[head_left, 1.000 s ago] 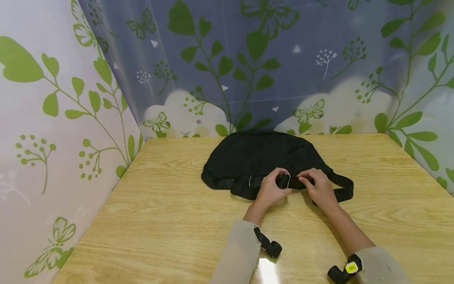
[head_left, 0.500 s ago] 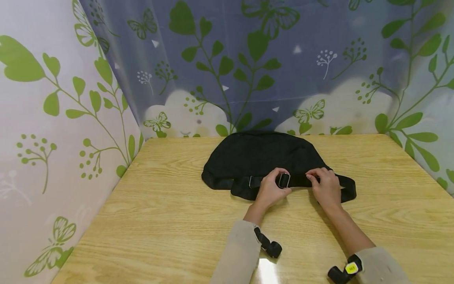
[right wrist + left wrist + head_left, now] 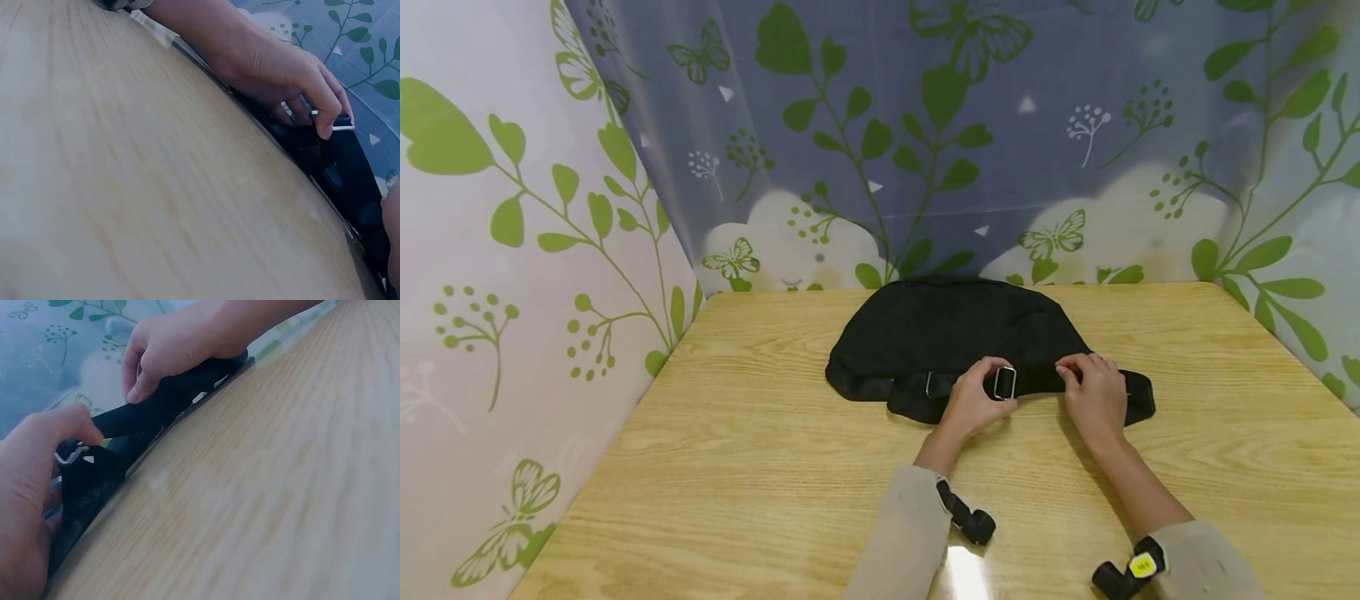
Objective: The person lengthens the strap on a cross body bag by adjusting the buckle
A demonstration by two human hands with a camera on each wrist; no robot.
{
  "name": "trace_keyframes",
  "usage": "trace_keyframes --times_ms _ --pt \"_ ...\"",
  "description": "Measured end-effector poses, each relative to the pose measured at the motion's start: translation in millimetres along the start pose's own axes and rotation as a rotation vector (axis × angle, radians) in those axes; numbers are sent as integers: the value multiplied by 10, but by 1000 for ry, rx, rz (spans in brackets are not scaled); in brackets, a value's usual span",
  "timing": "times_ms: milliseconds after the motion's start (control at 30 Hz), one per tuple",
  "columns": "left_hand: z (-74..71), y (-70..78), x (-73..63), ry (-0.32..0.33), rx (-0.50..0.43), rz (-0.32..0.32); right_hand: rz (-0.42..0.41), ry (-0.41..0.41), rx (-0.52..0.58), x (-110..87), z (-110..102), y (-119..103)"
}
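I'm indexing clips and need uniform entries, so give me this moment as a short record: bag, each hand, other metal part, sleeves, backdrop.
Bag: black, lying on the wood-grain table
Left hand: grips a metal buckle on the black strap
Right hand: pinches the strap, to the buckle's right
Metal loop: left of the left hand
Sleeves: beige
Backdrop: leaf and butterfly print

A pale wood table (image 3: 737,467) meets a blue far curtain (image 3: 880,50), with a white leafy wall (image 3: 535,333) left.
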State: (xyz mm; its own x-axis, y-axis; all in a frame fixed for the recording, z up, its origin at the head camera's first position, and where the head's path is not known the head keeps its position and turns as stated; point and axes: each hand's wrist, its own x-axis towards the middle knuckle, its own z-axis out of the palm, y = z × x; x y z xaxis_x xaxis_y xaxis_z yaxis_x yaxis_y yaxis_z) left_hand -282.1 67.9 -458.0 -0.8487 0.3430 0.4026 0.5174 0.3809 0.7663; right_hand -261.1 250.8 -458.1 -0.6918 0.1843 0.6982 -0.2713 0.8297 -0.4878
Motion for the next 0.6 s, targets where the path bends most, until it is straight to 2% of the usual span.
trace_keyframes --times_ms 133,200,267,367,433,533,600 --pt "1 15 -3 -38 9 -46 -9 7 19 -1 5 15" --pt "5 16 -4 -44 18 -70 -63 -4 62 -1 14 17" --pt "11 18 -3 -48 31 -97 -154 -37 114 -2 26 18" --pt "16 20 -2 -55 38 -131 -309 -155 196 -10 33 3" --pt "18 20 2 -65 35 -150 -379 -249 213 -21 39 -5" --pt "24 9 9 -83 35 -163 -427 -358 208 -34 44 -16" --pt "27 -3 17 -96 37 -165 -444 -386 199 -33 49 -16"
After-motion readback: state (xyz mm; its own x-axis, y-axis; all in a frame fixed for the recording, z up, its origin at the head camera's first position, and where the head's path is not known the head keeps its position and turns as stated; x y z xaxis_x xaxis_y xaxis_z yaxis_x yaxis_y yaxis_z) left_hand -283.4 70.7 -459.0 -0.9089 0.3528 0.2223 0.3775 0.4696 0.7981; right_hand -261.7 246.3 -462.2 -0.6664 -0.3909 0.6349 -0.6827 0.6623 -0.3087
